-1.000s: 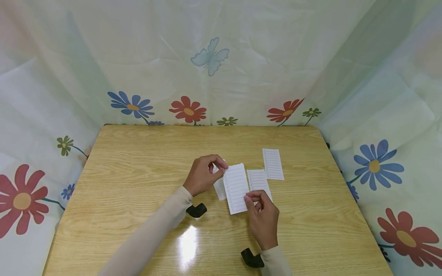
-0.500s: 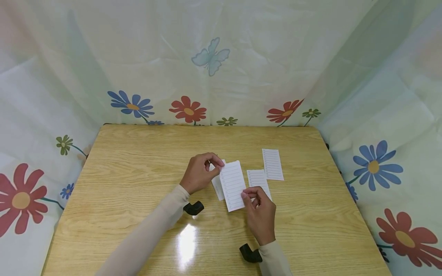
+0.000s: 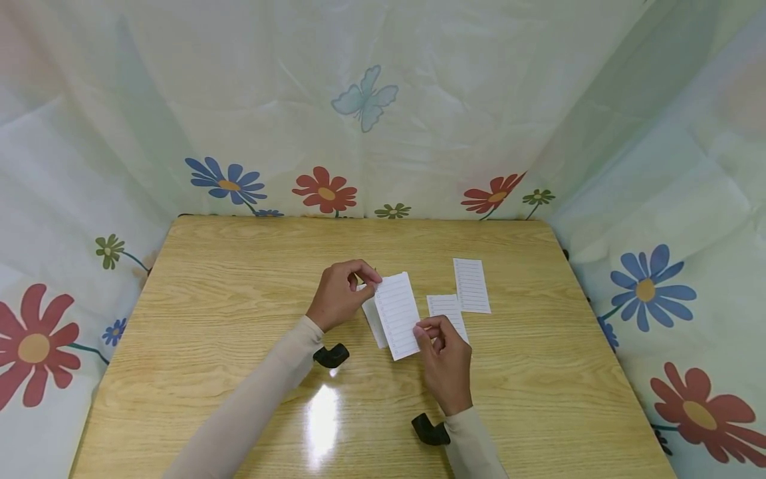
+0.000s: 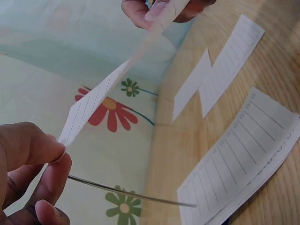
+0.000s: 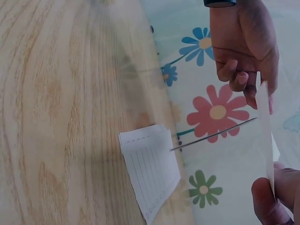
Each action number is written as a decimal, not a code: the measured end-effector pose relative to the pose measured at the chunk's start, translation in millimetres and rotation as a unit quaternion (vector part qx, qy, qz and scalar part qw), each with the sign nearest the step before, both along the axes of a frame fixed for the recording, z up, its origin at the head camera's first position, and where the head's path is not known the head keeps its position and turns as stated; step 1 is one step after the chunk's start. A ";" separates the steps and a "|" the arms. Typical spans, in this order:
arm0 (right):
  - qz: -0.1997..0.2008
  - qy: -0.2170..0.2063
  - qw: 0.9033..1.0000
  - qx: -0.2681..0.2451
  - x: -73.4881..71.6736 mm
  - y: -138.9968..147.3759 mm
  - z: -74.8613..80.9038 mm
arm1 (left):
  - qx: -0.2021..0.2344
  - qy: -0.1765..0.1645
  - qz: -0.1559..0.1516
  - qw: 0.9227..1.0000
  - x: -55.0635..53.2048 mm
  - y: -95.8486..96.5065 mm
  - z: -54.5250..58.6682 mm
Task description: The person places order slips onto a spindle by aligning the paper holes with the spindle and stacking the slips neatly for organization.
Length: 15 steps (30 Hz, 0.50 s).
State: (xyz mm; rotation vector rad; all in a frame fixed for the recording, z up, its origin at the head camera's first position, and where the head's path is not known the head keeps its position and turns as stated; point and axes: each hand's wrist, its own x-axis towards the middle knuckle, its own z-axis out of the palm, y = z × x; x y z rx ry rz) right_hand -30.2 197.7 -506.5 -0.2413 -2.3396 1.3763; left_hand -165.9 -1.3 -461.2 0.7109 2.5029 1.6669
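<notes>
Above the wooden table (image 3: 239, 279), I held a lined sheet (image 3: 397, 316) aloft: my left hand (image 3: 342, 294) pinched its upper left corner, my right hand (image 3: 446, 362) its lower right edge. Two lined slips (image 3: 472, 286) lay rightward, a paper stack (image 4: 239, 159) below it.

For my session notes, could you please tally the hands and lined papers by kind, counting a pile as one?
Left hand and right hand: 2
Held lined paper: 1
Loose lined papers: 2
Paper pile: 1
Total: 6
</notes>
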 end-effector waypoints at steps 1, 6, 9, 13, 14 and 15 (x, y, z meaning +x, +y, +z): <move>0.000 0.002 1.000 -0.002 -0.4 0.0 0.2 | 0.000 0.001 0.000 1.000 -0.4 -0.4 0.5; 0.016 0.019 0.999 -0.028 -0.6 0.9 1.7 | -0.003 0.003 0.002 1.000 -2.4 -2.2 2.5; 0.039 0.029 0.997 -0.059 -0.5 1.6 3.5 | -0.003 0.006 0.007 1.000 -4.8 -3.7 2.7; 0.056 0.020 0.993 -0.105 0.0 0.3 11.8 | -0.004 0.010 0.015 1.000 -7.9 -4.7 4.3; 0.058 0.017 0.992 -0.114 -0.1 0.5 12.7 | -0.004 0.011 0.016 1.000 -8.6 -5.0 5.0; 0.059 0.015 0.991 -0.121 -0.3 0.8 13.4 | -0.005 0.012 0.018 1.000 -9.2 -5.2 5.7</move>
